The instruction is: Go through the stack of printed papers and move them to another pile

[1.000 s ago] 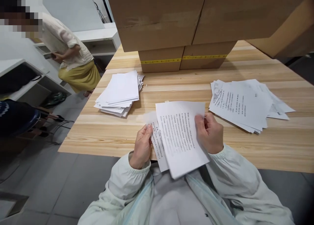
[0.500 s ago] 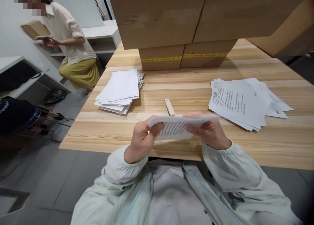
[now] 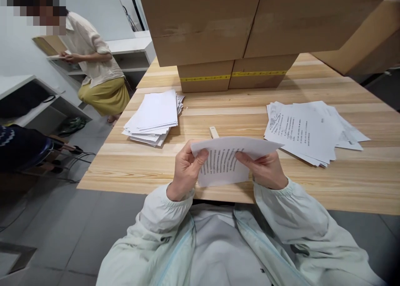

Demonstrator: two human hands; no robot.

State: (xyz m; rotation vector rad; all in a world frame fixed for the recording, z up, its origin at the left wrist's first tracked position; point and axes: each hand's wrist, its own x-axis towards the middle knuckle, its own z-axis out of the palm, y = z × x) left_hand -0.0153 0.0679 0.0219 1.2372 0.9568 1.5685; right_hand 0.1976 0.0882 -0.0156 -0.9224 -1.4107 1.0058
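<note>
Printed paper point(image 3: 221, 165) is held up over the front edge of the table, bowed between both hands; how many sheets it is I cannot tell. My left hand point(image 3: 187, 165) grips its left side, thumb on the printed face. On the right side, my right hand point(image 3: 267, 167) pinches it the same way. Just behind the paper lies a small cream-coloured bar-shaped object point(image 3: 213, 132), partly covered by it. To the left sits a stack of white paper point(image 3: 154, 113). Over on the right is a fanned pile of printed sheets point(image 3: 303, 130).
Stacked cardboard boxes point(image 3: 206, 28) stand at the back of the wooden table point(image 3: 125, 169), the lower ones with yellow tape. Another carton point(image 3: 362, 40) is at the far right. At left, a person point(image 3: 93, 57) is near white shelves point(image 3: 131, 44). Cables point(image 3: 75, 163) lie on the floor.
The paper has tilted so more of its printed face shows, and it now covers more of the cream bar. The person at left has shifted their hands. The view has moved slightly.
</note>
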